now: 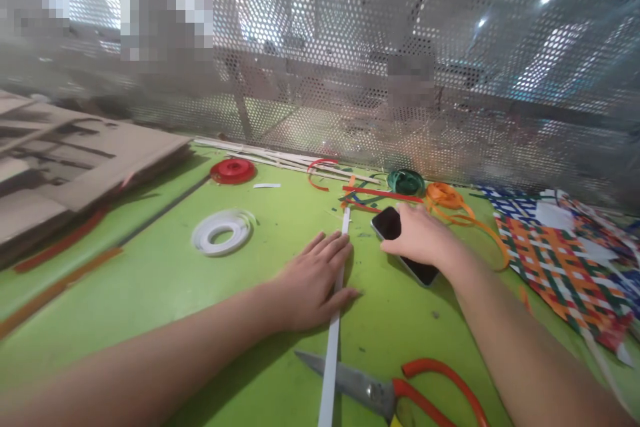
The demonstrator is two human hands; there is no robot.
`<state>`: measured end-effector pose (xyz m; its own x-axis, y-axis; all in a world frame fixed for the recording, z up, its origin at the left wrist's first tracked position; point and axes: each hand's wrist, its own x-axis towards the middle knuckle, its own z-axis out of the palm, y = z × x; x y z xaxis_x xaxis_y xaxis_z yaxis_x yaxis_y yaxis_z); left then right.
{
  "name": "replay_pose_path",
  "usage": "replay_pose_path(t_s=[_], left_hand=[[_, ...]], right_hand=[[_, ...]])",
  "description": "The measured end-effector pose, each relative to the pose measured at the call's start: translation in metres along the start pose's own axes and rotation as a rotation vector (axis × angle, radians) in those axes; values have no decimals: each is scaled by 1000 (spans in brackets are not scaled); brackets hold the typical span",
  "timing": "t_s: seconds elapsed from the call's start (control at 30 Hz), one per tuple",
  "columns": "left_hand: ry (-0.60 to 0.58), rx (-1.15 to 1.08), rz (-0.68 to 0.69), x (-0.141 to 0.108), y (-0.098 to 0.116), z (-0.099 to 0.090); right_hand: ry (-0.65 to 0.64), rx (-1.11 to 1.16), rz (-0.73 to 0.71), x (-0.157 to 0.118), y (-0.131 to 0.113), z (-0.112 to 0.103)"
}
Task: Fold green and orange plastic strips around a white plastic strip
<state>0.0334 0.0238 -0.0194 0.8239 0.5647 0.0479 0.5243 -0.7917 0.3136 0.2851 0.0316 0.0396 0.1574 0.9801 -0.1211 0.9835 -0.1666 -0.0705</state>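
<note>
My left hand (315,280) lies flat on the green table, its fingers stretched over a long white strip (332,347). The strip runs from the front edge of the view up to the scraps. My right hand (420,233) is curved over a black phone (423,271), thumb on one side and fingers on the other, gripping it on the table. Scissors with orange handles (370,390) lie at the front, their blades under the white strip. Left of my left hand sits a white strip roll (223,232).
Red (233,171), green (406,182) and orange rolls (444,195) lie toward the back, with loose strips between. Woven colored sheets (560,260) are on the right. Cardboard pieces (125,147) are stacked at left. A perforated metal screen (320,67) stands behind.
</note>
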Motion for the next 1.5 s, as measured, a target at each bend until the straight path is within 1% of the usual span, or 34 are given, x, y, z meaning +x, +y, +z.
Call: replay_pose_path(t_s=[0.07,0.13,0.27,0.4,0.53,0.63,0.77,0.83,0.9,1.03,1.13,1.2,1.27,1.33,1.43,1.5], left_hand=[[12,12,11,0,0,2],[21,24,22,-1,0,3],[30,38,26,-2,2,3],[29,32,30,-2,2,5],[50,27,32,-2,0,9],[52,16,20,-3,0,11],[33,4,8,-3,0,10],[24,1,7,-3,1,10],[13,-6,3,-2,1,10],[7,-22,-3,-2,1,10],[1,-36,-12,-2,2,9],[-7,-46,-17,-2,2,8],[-11,-54,-17,-1,1,7],[-8,-57,-15,-1,1,7],[-3,-62,-14,-1,1,7],[-2,-67,-13,-1,1,7]], right_hand=[[4,48,-106,1,-11,-2],[-36,101,-234,8,-23,-5],[-138,142,-438,35,-39,-6],[-162,163,-545,56,-50,-2],[-153,219,-632,62,-54,-1],[-100,271,-636,71,-44,-8],[101,293,-517,93,-24,-21],[162,254,-492,103,-20,-20],[155,200,-527,111,-21,-14],[70,83,-625,123,-30,8],[29,15,-642,134,-33,19],[27,-13,-643,139,-33,22],[39,-30,-645,143,-32,20],[66,-34,-646,144,-30,13],[127,-16,-641,143,-24,-4],[130,-6,-648,141,-19,-15]])
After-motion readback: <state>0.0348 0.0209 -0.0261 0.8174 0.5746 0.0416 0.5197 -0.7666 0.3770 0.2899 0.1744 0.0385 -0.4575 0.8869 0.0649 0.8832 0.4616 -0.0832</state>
